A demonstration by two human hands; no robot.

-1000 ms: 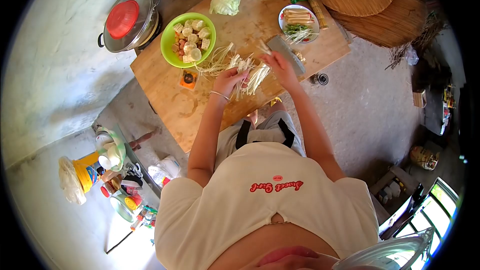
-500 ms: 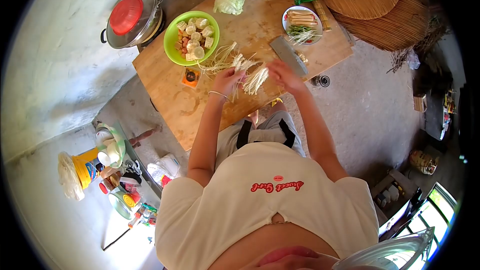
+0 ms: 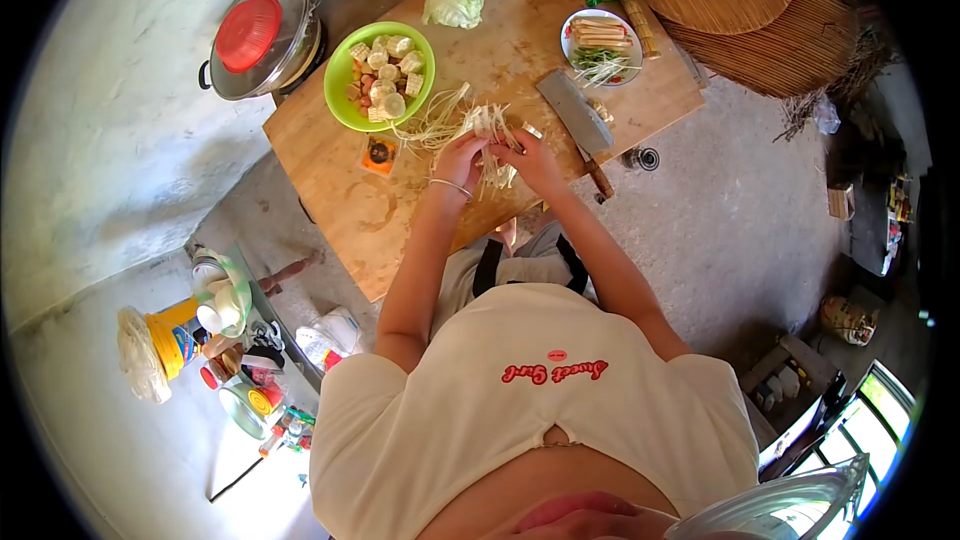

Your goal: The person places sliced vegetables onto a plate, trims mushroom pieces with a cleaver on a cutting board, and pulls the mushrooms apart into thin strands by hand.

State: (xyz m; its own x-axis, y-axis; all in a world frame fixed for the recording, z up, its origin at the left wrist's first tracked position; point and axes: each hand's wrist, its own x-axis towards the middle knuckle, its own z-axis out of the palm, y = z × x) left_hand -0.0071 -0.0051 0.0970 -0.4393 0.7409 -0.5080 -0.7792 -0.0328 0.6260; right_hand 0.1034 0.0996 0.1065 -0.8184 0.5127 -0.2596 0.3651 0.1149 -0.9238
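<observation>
Over the near edge of the wooden table (image 3: 340, 215), straight out from my body, I hold a bundle of pale strands (image 3: 489, 120), thin and stringy like enoki. My left hand (image 3: 461, 160) pinches it between thumb and fingers, and my right hand (image 3: 533, 162) curls in from the other side, its fingertips drawn together and seemingly pinching it too, though the tips themselves are partly hidden. I judge that I grip it between two sets of fingertips so the strands can be handled finely without the bunch spilling. Its long axis runs roughly away from me: one end pokes up beyond my fingers toward the far side, the other hangs loose toward my lap. Just left of it, looser strands (image 3: 435, 125) trail slantwise toward the green bowl (image 3: 331, 90), whose deep wall probably serves to keep the corn pieces (image 3: 390, 73) from rolling about. Right of my hands the cleaver (image 3: 575, 112) lies flat and slanted, perhaps set there to free both hands while staying within reach. Farther right, the white plate (image 3: 592, 13) keeps beige sticks (image 3: 600, 35) and greens (image 3: 600, 62) gathered in one place
</observation>
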